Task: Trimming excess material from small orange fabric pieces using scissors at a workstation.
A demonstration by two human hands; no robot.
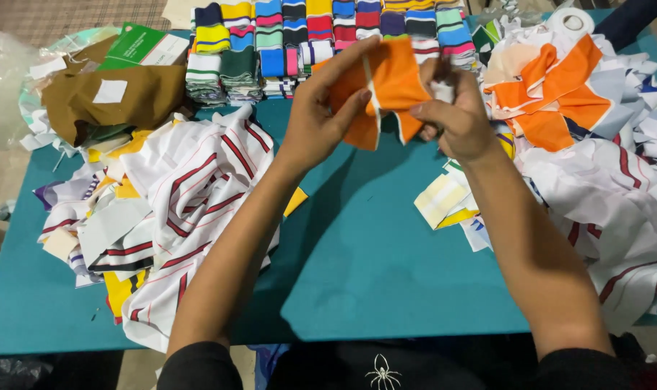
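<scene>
Both my hands hold up an orange fabric piece (393, 79) with white and dark trim, above the teal table (372, 260). My left hand (321, 115) pinches its left edge between thumb and fingers. My right hand (455, 115) grips its right side, and a small white bit shows at the fingertips. A pile of more orange and white fabric pieces (552, 101) lies just right of my right hand.
A heap of white cloth with red stripes (177, 202) lies at the left, another white heap (617, 209) at the right. Stacks of striped knit collars (307, 36) line the back. A brown fabric bundle (112, 97) and a green box (144, 47) sit at back left.
</scene>
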